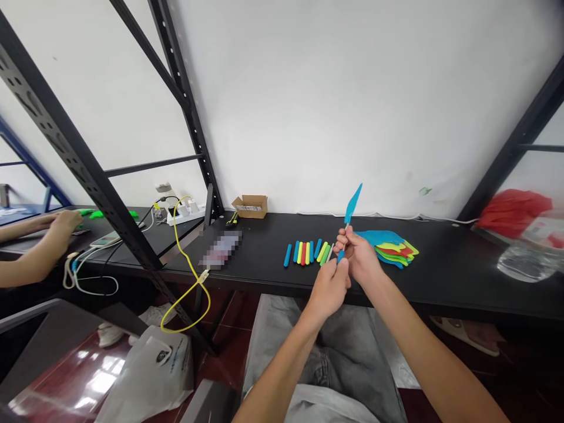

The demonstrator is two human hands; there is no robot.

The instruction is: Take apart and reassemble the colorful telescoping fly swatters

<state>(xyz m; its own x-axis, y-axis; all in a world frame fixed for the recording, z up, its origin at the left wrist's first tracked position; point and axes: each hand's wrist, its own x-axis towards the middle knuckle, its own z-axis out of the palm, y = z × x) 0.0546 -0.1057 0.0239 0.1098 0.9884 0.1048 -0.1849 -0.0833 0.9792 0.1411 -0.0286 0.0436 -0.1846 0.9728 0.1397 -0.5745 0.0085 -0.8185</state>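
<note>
My left hand (329, 286) is closed round a blue handle (341, 256), whose top end shows above the thumb. Just above it, my right hand (359, 254) pinches a thin pale shaft (347, 225). From this shaft a pointed blue blade (353, 204) sticks up, tilted to the right. The fingers hide how shaft and handle meet. Left of my hands lies a row of short blue, yellow, red and green handles (303, 252) on the black table (259, 258). Blue, yellow-green and red flat blades (392, 247) are piled behind and right of my right hand.
An open cardboard box (251, 206) and a black-yellow cutter (232, 220) stand near the wall. A blurred phone (221, 249) has a yellow cable (194, 286). A clear plastic bag (529, 258) lies right. Another person's hands (64, 223) work at far left, beyond a black metal post (88, 141).
</note>
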